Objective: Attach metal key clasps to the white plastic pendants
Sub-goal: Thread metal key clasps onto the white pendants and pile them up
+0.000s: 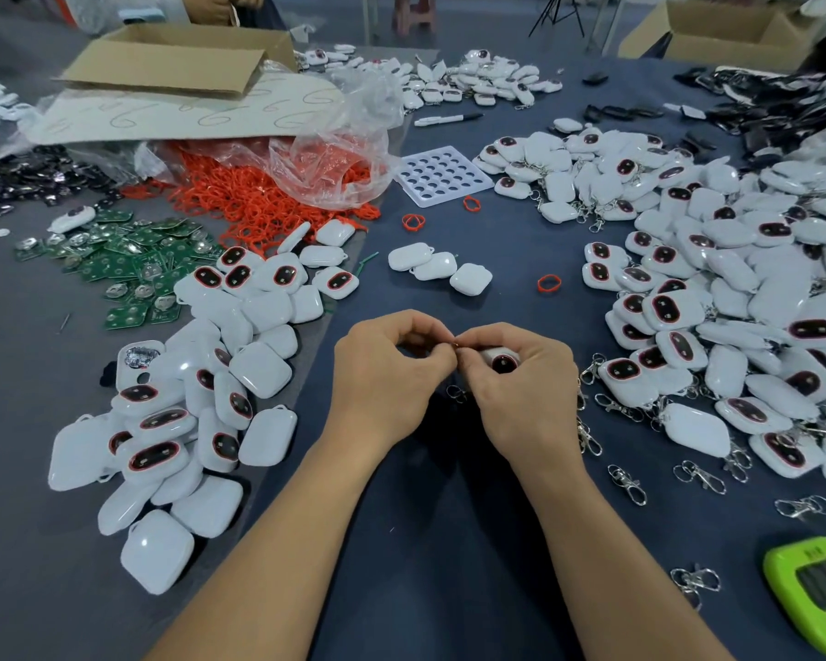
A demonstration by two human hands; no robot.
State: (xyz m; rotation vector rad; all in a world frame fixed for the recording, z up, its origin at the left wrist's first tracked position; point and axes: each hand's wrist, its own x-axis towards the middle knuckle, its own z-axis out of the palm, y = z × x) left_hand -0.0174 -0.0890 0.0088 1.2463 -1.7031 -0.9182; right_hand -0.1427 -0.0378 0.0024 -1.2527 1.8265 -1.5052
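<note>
Over surface (449,541) centre: both hands brought together, fingertip to fingertip.
Left hand (392,374): curled; pinches a small ring (455,344) between thumb and forefinger. Probably a clasp's split ring, too small to confirm.
Right hand (520,388): curled round one pendant (502,361), dark oval window up, loop end toward left hand.
Pendant handling: light, rigid, glossy shell, so likely slippery. Best gripped across the flat faces with the loop corner left exposed. Loop tab looks thin and is probably the weakest point, so no levering against it.
Ring handling: stiff, springy wire by the look. Likely needs prising with a nail tip and would be easy to drop.
Clasps (628,484): loose, scattered on surface just right of right hand. More metal below the fingertips; cannot tell whether hanging or lying.
Left pile (201,412): pendants, no clasps visible on them.
Right pile (711,326): pendants, many with clasps attached.
Bag (335,155): clear plastic, open, spilling orange bands (258,202) onto surface.
Tray (442,176): white, grid of round wells, just right of bag. Nothing made out in the wells.
Box (172,59): cardboard, far left, flaps open. Contents hidden.
Second box (716,35): cardboard, far right. Contents hidden.
Boards (130,269): green, loose heap beside left pile, no container.
</note>
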